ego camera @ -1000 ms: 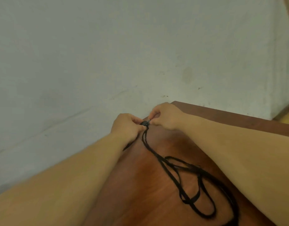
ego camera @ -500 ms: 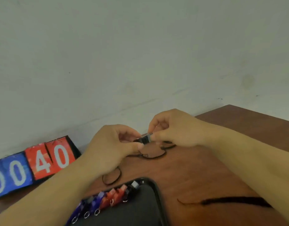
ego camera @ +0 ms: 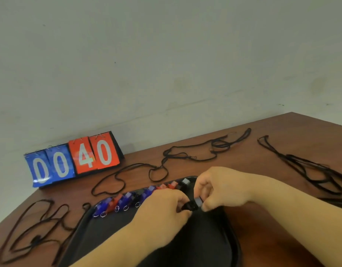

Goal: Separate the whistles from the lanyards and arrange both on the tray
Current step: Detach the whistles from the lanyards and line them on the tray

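Note:
A black tray lies on the brown table in front of me. Along its far rim runs a row of several blue, red and black whistles, some with metal rings. My left hand and my right hand meet over the tray's right part, both pinching one black whistle. Black lanyards lie loose on the table: one bundle at the right, one strand behind the tray, one pile at the left. My hands hide the row's right part.
A flip scoreboard showing 00 in blue and 40 in red stands against the pale wall at the back left. The table's far right corner ends near the wall.
The view swung left and down from the right lanyard bundle to the tray. Both hands moved with the small black piece from above the table to over the tray.

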Available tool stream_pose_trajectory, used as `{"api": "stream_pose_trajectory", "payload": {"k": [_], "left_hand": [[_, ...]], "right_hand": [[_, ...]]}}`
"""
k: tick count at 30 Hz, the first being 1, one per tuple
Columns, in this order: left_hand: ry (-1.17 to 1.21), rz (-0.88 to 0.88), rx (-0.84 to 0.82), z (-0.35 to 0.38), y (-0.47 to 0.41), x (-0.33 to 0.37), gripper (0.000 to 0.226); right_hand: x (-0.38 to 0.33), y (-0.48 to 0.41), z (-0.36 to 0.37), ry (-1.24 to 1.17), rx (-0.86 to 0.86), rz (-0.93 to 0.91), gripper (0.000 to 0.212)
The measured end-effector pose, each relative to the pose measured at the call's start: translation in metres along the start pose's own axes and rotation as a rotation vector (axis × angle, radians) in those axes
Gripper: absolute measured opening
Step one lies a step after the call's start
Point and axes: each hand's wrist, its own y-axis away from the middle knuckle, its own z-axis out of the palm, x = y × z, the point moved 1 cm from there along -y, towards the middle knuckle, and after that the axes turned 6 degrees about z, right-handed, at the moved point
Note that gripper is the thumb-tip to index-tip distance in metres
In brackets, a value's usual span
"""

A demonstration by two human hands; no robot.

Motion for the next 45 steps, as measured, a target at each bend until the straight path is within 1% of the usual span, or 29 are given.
{"api": "stream_pose_trajectory", "payload": {"k": [3,6,8,9,11,14,17,20,24,27,36,41,45], "left_hand": [[-0.054,0.027,0.003,0.008,-0.004,0.001,0.024],[-0.157,0.061,0.023,0.011,-0.011,0.000,0.024],[-0.224,0.089,0.063,0.012,-0.016,-0.002,0.032],[-0.244,0.098,0.091,0.012,-0.018,-0.003,0.039],[-0.273,0.096,0.160,0.013,-0.023,-0.005,0.056],[-0.298,0.065,0.214,0.013,-0.035,-0.009,0.065],[-0.328,0.025,0.206,0.014,-0.046,-0.013,0.070],[-0.324,-0.011,0.156,0.015,-0.055,-0.018,0.073],[-0.319,-0.047,0.120,0.017,-0.061,-0.022,0.074],[-0.317,-0.066,0.119,0.019,-0.063,-0.025,0.072],[-0.279,-0.070,0.129,0.019,-0.060,-0.027,0.069],[-0.262,-0.066,0.165,0.000,-0.036,-0.036,0.071],[-0.235,-0.121,0.208,-0.029,0.004,-0.061,0.072]], "right_hand": [[-0.002,-0.002,0.002,0.154,0.050,-0.021,0.027],[0.002,-0.002,0.001,0.220,0.113,-0.023,0.022],[0.008,-0.003,-0.002,0.259,0.166,-0.015,0.022],[0.012,-0.004,-0.003,0.267,0.197,-0.006,0.024],[0.017,-0.006,-0.003,0.244,0.259,0.005,0.029],[0.022,-0.012,0.001,0.196,0.313,-0.004,0.035],[0.028,-0.020,0.003,0.142,0.340,0.002,0.036],[0.035,-0.028,0.005,0.079,0.367,0.011,0.037],[0.040,-0.038,0.007,0.017,0.410,0.012,0.038],[0.041,-0.044,0.008,0.016,0.431,0.007,0.037],[0.042,-0.041,0.009,-0.005,0.441,0.012,0.035],[0.027,-0.022,0.008,0.100,0.433,-0.024,0.041],[-0.007,-0.018,0.005,0.212,0.386,-0.025,0.046]]}}
